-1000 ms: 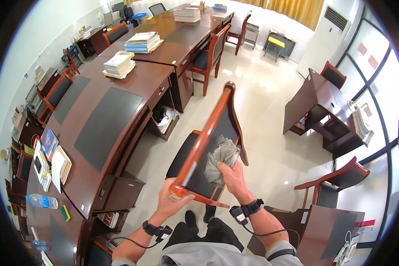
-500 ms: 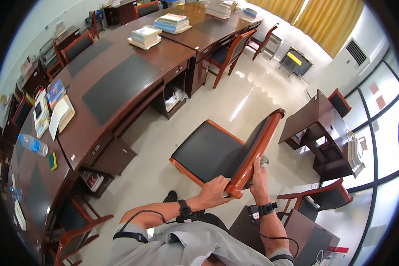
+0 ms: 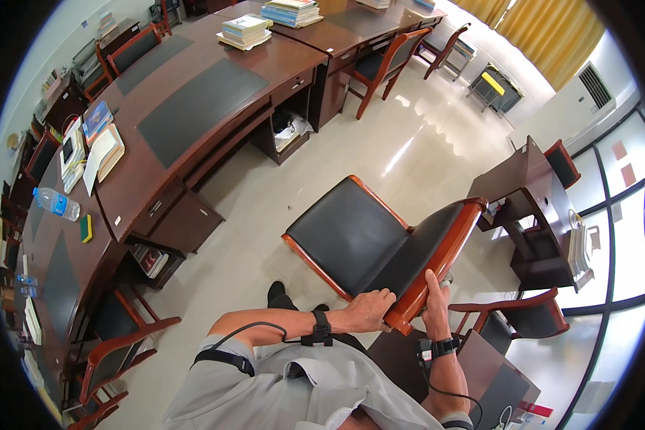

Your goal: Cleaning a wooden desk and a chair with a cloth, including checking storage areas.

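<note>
In front of me is a chair with a black padded seat [image 3: 347, 233] and a glossy reddish-brown wooden backrest frame [image 3: 444, 261]. My left hand [image 3: 369, 309] is closed over the near end of the backrest, its fingers curled on the black padding beside the wood. My right hand [image 3: 435, 308] is at the back side of the same frame, its thumb raised along the wood. A bit of grey cloth [image 3: 446, 280] shows past its fingers, mostly hidden by the hand.
A long curved dark desk [image 3: 279, 61] runs along the left, bearing book stacks [image 3: 244, 32], a water bottle [image 3: 56, 203] and a yellow-green sponge [image 3: 86, 228]. Another chair [image 3: 125, 351] stands at lower left. Small desks [image 3: 519, 204] and a chair [image 3: 527, 319] stand on the right.
The chair's backrest leans more toward the right, so more of its black padding shows. Both hands have shifted right and slightly down, still at the backrest's near end. My view has tilted a little.
</note>
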Tool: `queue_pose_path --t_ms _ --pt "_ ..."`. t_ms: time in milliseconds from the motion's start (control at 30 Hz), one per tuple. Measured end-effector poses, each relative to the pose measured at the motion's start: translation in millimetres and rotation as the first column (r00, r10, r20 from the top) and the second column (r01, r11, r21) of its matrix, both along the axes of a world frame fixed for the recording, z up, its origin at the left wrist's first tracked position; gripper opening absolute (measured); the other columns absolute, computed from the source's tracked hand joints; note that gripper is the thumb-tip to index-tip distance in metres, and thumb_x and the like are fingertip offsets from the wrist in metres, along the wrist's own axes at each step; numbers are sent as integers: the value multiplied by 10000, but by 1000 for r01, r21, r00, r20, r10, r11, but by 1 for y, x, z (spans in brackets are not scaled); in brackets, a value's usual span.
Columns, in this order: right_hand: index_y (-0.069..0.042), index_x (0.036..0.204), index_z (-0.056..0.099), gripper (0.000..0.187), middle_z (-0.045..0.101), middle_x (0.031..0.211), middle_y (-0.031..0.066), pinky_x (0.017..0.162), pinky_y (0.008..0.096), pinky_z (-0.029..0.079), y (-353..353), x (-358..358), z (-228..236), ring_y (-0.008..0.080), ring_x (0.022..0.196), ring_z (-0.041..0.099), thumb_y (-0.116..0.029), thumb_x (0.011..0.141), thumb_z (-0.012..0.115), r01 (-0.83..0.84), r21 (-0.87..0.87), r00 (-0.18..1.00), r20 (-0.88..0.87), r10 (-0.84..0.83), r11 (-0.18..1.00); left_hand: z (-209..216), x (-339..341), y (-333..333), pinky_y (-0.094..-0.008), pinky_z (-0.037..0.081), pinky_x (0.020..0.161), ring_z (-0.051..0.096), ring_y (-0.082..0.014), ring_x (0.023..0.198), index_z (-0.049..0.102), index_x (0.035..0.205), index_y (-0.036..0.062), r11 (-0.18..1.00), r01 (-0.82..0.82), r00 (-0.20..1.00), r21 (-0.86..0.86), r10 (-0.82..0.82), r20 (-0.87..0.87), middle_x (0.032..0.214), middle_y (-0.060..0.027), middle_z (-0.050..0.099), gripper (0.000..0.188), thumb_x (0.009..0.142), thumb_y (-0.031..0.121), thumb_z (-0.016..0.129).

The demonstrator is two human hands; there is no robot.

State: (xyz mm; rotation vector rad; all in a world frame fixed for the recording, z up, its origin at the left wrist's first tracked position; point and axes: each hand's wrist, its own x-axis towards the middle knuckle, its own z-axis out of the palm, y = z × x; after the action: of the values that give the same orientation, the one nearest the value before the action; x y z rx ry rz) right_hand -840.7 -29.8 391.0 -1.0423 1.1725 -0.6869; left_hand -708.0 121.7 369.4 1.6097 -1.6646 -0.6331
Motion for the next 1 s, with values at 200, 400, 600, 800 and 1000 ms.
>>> queue_pose_path --t_ms 200,400,600,800,1000 --pt "28 1206 502 469 616 1099 141 820 343 568 8 -25 -16 235 962 648 -235 880 712 -10 35 1000 4 10 999 -16 -7 3 -468 492 741 580 -372 884 461 970 26 991 121 992 64 -118 -43 933 -162 530 574 648 270 870" --pt "28 1223 499 452 611 1118 143 872 383 546 26 -37 -24 257 982 641 -171 867 696 20 89 999 -27 -18 996 -36 -12 10 -477 486 737 577 -374 884 467 1002 19 974 205 978 102 -201 -49 939 -162 524 596 635 250 875" --pt "22 1235 501 423 613 1132 121 870 369 530 34 -44 -33 236 999 629 -150 886 667 -3 107 999 -53 8 994 -44 -11 21 -467 487 745 578 -373 879 476 1047 28 977 187 982 106 -182 -55 943 -151 525 604 631 219 870" --pt "30 1272 507 449 609 1177 112 915 365 487 36 -36 -25 227 1040 602 -139 889 668 21 120 996 -84 -11 993 -60 3 36 -456 489 801 594 -352 971 538 1138 25 938 188 956 292 -106 -274 1024 -152 582 567 703 261 815" --pt "31 1292 469 504 586 1213 132 951 380 491 31 -26 -17 252 1091 597 -126 862 678 -145 134 978 -129 162 980 -84 18 57 -443 481 822 591 -343 990 565 1118 37 971 125 970 204 -77 -230 1020 -145 596 519 707 234 811"
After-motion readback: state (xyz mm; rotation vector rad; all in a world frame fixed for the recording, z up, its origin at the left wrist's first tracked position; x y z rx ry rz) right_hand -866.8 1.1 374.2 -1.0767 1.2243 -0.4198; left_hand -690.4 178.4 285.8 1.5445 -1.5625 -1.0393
